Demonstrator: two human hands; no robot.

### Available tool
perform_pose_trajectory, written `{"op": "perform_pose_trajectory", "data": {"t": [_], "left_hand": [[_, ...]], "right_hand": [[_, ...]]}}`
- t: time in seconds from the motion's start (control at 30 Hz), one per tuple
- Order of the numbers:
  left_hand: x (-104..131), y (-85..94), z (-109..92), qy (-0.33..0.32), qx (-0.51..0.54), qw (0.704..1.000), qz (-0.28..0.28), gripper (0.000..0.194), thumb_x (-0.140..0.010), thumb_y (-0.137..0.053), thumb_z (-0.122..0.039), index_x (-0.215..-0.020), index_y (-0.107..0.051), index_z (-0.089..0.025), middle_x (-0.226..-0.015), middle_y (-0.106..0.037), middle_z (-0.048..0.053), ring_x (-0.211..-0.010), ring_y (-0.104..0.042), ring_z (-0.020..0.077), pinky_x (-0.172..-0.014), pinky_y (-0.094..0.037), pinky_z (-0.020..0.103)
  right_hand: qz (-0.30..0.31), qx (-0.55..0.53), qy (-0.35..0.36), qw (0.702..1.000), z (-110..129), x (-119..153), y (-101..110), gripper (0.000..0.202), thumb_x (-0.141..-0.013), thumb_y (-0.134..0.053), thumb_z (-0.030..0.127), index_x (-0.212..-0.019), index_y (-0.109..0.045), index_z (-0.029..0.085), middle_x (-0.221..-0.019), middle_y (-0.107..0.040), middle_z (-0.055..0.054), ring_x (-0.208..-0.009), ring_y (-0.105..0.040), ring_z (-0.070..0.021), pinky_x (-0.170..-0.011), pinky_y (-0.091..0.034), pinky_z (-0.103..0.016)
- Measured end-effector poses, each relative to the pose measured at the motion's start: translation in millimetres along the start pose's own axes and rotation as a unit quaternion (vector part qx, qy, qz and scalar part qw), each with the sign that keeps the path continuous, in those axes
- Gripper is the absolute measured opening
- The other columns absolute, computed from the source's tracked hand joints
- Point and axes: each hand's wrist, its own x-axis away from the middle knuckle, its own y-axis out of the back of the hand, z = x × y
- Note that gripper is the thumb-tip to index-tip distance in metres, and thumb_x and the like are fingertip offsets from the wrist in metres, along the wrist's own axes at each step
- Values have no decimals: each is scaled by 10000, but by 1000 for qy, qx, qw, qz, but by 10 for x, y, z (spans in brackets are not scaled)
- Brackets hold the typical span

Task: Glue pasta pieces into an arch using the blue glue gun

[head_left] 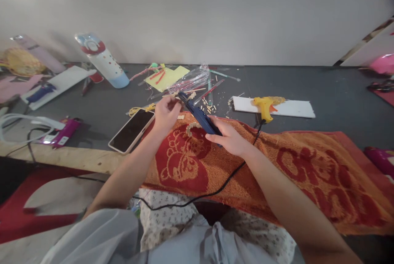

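My right hand is wrapped round the lower end of a long dark blue hand tool, which slants up and left over the towel's edge. At the tool's far end, my left hand is closed with its fingers pinched together; what they hold is hidden. A thin pale stick shows just beyond the tool's tip. Short pale cut pieces lie scattered right of the tool. Beneath it, a curved row of small pale pieces rests on the orange and red towel.
A phone lies left of my left hand. A yellow glue gun sits on a white board, its black cord crossing the towel. Behind are plastic wrapping, yellow paper and a bottle. A purple power strip is at left.
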Motion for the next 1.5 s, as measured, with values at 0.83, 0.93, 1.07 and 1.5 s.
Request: {"op": "perform_pose_trajectory", "data": {"t": [0.83, 0.93, 1.07, 1.5], "left_hand": [[531, -408, -58, 23, 186, 948, 257, 569, -785, -681, -609, -1163, -542, -206, -1186, -644, 122, -1083, -627, 238, -930, -528, 375], [562, -420, -44, 25, 186, 952, 242, 553, -792, -668, -618, -1152, -537, -219, -1124, -656, 94, -1072, -616, 229, -951, -509, 378], [577, -421, -37, 28, 166, 959, 229, 560, -789, -655, -643, -1130, -534, -216, -1043, -643, 71, -990, -613, 205, -937, -506, 364], [579, -422, 12, 14, 140, 966, 219, 580, -787, -628, -677, -1108, -528, -204, -1032, -618, 83, -961, -602, 211, -910, -509, 367]], "right_hand": [[-41, -131, 41, 990, 54, -19, -180, 726, -825, -595, 640, -1417, -485, 235, -1382, -579, -95, -1255, -542, -285, -1099, -416, -456], [-42, -124, 48, 990, 61, -20, -180, 721, -819, -593, 652, -1408, -500, 245, -1401, -569, -92, -1312, -503, -293, -1137, -374, -469], [-41, -118, 41, 991, 50, -18, -183, 735, -820, -589, 660, -1424, -488, 255, -1430, -556, -85, -1382, -448, -285, -1180, -321, -449], [-43, -116, 30, 992, -27, -28, -198, 769, -813, -595, 671, -1437, -480, 237, -1434, -560, -97, -1348, -493, -292, -1170, -340, -459]]}}
